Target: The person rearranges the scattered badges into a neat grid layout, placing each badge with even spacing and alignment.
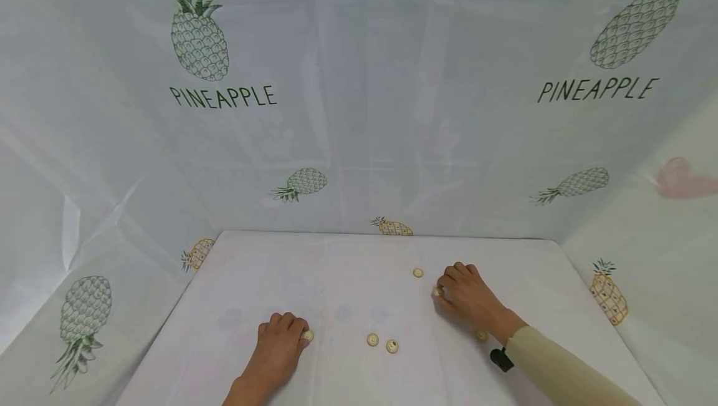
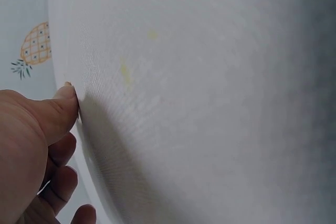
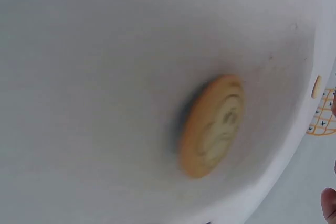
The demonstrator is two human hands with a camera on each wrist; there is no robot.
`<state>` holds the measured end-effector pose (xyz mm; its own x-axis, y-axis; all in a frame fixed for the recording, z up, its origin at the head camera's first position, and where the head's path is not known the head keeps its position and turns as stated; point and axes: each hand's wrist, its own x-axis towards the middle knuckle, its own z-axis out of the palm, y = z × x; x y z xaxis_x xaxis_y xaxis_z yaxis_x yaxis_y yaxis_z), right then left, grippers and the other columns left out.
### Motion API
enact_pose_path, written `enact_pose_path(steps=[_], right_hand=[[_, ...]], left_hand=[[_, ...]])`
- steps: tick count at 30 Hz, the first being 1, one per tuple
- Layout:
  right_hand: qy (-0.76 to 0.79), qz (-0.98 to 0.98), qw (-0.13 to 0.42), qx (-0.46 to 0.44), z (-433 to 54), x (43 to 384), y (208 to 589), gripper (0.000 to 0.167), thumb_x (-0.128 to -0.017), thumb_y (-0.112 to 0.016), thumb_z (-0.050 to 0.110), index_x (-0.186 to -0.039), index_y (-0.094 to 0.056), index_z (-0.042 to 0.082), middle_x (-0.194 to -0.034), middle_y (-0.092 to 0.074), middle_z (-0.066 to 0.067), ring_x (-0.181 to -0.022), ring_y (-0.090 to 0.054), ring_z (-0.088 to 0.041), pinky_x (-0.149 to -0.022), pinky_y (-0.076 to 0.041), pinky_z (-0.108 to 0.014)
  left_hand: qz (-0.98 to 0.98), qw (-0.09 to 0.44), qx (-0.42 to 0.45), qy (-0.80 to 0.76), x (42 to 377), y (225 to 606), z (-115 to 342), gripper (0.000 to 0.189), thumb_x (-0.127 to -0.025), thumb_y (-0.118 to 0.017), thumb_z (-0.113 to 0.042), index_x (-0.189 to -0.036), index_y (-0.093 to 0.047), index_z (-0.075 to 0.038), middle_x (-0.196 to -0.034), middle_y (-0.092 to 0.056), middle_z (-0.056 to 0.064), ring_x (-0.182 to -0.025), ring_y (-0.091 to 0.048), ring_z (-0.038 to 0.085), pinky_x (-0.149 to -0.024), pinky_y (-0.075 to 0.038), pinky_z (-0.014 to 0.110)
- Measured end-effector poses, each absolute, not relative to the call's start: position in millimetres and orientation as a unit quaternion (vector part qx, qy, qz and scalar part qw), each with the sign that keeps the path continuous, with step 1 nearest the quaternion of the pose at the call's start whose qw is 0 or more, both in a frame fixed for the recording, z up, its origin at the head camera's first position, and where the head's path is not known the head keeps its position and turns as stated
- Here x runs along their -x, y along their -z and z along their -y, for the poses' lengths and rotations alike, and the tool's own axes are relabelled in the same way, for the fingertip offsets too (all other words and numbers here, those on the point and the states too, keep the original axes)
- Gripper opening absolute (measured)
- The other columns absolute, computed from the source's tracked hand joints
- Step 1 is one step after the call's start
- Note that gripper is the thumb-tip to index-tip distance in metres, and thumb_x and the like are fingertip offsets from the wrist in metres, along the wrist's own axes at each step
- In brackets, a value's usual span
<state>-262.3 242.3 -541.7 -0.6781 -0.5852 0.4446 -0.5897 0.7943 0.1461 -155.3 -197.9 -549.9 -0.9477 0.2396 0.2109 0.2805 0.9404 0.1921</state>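
On the white table lie several small round wooden discs, pale with dark marks on top. My left hand (image 1: 278, 345) is low at the table's left-centre, fingers curled, and pinches a disc (image 1: 308, 335) at its right side. Seen from the left wrist, the thumb (image 2: 65, 106) meets the tabletop's curved-looking edge, and that disc is hidden. Farther back and to the right, my right hand (image 1: 467, 294) pinches another disc (image 1: 437, 292) between thumb and fingers. Under the right wrist lies one more disc (image 3: 212, 127), close and blurred in the right wrist view, with a dark line design.
Two discs, one left (image 1: 373, 339) and one right (image 1: 392, 346), lie close together between the hands. A single disc (image 1: 417, 272) sits behind them, left of the right hand. A pineapple-print cloth (image 1: 359, 113) hangs round the table (image 1: 336, 256). A black object (image 1: 502, 360) hangs at the right sleeve.
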Motion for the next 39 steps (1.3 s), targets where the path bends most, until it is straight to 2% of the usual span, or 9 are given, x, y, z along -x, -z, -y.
enact_pose_path(steps=[14,22,32,39], right_hand=[[-0.014,0.920,0.229,-0.317,-222.3,292.3,534.4,0.020,-0.088,-0.085,0.028,-0.094,-0.074,0.011,-0.094,-0.065,-0.001,-0.089,-0.052,-0.023,-0.082,-0.043,-0.043],[-0.022,0.917,0.231,-0.325,-211.9,307.4,536.5,0.020,-0.086,-0.087,0.027,-0.093,-0.074,0.013,-0.094,-0.065,0.000,-0.087,-0.049,-0.021,-0.081,-0.041,-0.042],[-0.038,0.926,0.194,-0.321,-188.5,315.6,538.2,0.019,-0.090,-0.085,0.027,-0.094,-0.075,0.011,-0.096,-0.066,-0.001,-0.090,-0.051,-0.021,-0.084,-0.043,-0.043],[-0.039,0.925,0.193,-0.326,-173.7,321.7,541.9,0.017,-0.091,-0.083,0.027,-0.094,-0.075,0.012,-0.095,-0.066,-0.002,-0.089,-0.050,-0.022,-0.083,-0.042,-0.044]], left_hand=[[0.981,0.087,0.128,0.115,154.1,550.6,197.7,0.015,-0.094,-0.080,-0.026,-0.102,-0.068,-0.020,-0.097,-0.059,-0.008,-0.093,-0.050,0.014,-0.084,-0.046,0.045],[0.980,0.089,0.130,0.120,153.0,549.3,196.7,0.020,-0.091,-0.083,-0.024,-0.102,-0.068,-0.019,-0.098,-0.060,-0.007,-0.093,-0.050,0.015,-0.083,-0.045,0.043],[0.980,0.088,0.135,0.115,154.9,552.3,198.4,0.022,-0.089,-0.085,-0.023,-0.103,-0.067,-0.020,-0.099,-0.060,-0.007,-0.093,-0.048,0.014,-0.081,-0.043,0.041],[0.981,0.087,0.132,0.111,155.5,551.8,199.0,0.024,-0.088,-0.085,-0.024,-0.104,-0.067,-0.020,-0.100,-0.060,-0.008,-0.094,-0.048,0.014,-0.081,-0.042,0.040]])
